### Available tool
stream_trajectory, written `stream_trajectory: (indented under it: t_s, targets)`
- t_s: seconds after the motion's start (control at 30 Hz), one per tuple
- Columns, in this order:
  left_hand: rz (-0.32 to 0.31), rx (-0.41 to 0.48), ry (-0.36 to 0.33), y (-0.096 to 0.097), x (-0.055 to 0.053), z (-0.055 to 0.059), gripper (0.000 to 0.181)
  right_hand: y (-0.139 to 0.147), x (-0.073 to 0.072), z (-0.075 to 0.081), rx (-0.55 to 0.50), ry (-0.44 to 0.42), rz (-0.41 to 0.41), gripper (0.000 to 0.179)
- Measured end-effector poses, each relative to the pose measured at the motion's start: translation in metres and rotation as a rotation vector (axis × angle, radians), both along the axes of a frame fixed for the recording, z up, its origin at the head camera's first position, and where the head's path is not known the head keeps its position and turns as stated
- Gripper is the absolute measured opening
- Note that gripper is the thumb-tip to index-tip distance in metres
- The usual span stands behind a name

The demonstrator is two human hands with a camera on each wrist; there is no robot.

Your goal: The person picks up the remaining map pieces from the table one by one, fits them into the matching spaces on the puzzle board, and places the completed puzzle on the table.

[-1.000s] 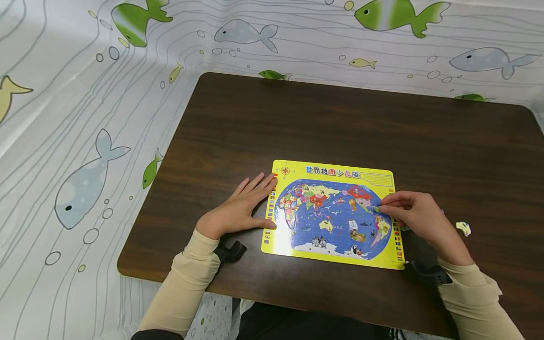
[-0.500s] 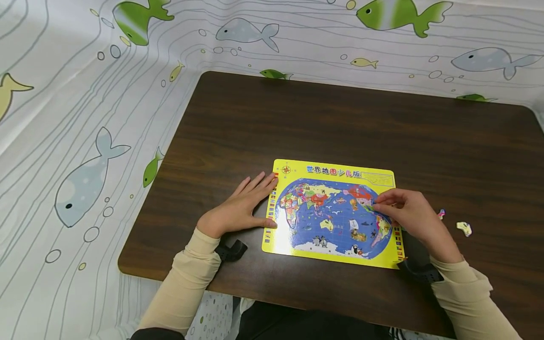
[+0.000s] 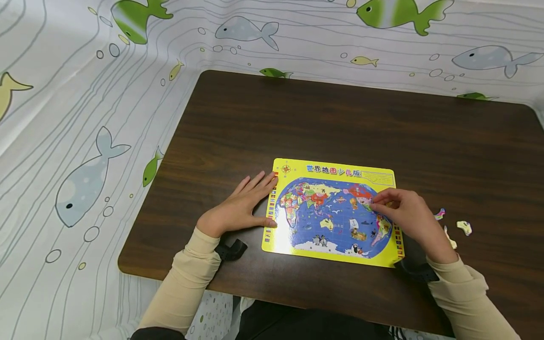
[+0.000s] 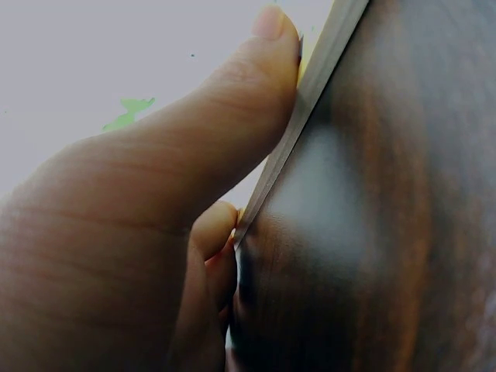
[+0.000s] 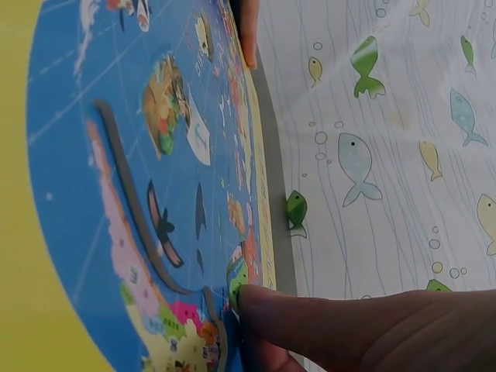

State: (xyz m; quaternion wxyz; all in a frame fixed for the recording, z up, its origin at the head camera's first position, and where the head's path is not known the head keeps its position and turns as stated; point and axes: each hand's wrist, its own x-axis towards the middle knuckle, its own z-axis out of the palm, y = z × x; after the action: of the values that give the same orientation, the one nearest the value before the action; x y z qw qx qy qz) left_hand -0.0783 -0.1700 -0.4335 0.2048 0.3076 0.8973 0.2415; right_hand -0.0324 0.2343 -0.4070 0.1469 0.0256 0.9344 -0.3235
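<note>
Glossy rectangular map board: splayed left hand on its left edge, right hand pinching a green piece toward its right

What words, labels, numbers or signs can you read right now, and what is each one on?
"世界地图少儿版": the colored title along the top of the yellow-edged map board.
Compass at the board's top left: any lettering is too small to read.
Text box at the board's top right: too small to read.
Labels on the map picture: too small or blurred to read.
</note>
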Motion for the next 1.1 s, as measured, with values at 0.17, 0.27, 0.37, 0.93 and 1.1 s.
stream_trajectory:
  t_s: [0.17,0.27,0.37,0.93,1.1]
  targets:
    - [-0.001,-0.001,0.000,0.0000,0.0003,-0.0003,0.111,-0.0016,0.0016,-0.0010,0.009,0.005,0.027,0.032]
    - [0.000,-0.003,-0.002,0.0003,0.0003,-0.0002,0.111,-0.0016,0.0022,-0.0021,0.005,-0.002,0.036,0.032]
    - [0.000,-0.004,-0.004,0.0008,0.0004,0.0004,0.111,-0.0014,0.0028,-0.0022,0.007,-0.013,0.041,0.032]
    - [-0.002,-0.005,-0.002,0.0006,0.0000,-0.0010,0.110,-0.0011,0.0035,-0.0032,0.009,0.005,0.046,0.031]
    - [-0.001,-0.006,0.000,0.0006,-0.0001,-0.0004,0.111,-0.0002,0.0029,-0.0017,0.000,-0.018,0.038,0.037]
